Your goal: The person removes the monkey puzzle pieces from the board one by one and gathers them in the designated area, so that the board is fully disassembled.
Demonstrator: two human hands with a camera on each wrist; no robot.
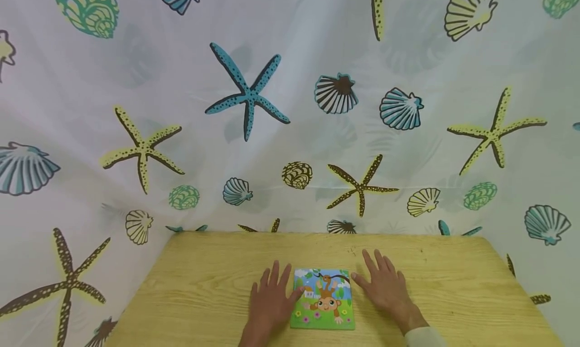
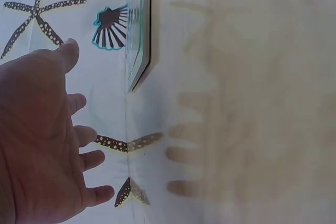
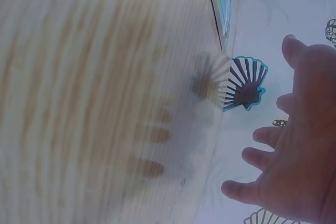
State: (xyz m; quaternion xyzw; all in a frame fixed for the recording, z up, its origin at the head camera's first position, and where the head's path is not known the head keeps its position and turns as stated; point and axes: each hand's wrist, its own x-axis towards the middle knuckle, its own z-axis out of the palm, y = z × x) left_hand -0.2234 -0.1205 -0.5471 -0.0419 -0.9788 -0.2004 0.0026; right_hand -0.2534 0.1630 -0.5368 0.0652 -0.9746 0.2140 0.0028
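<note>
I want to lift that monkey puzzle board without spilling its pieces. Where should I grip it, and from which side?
Probably by its two side edges. The puzzle board lies flat on the wooden table, thin and square, with the left hand and right hand already flanking it. Slide fingertips under both sides at once and raise it level.

bare table (image 1: 453, 286) both sides | puzzle board (image 1: 323, 299) centre | curtain (image 1: 290, 135) blocks behind

The light is bright and soft, the head picture bends at its edges, and the pale wooden table (image 3: 94, 98) looks blurry in both wrist pictures.
</note>
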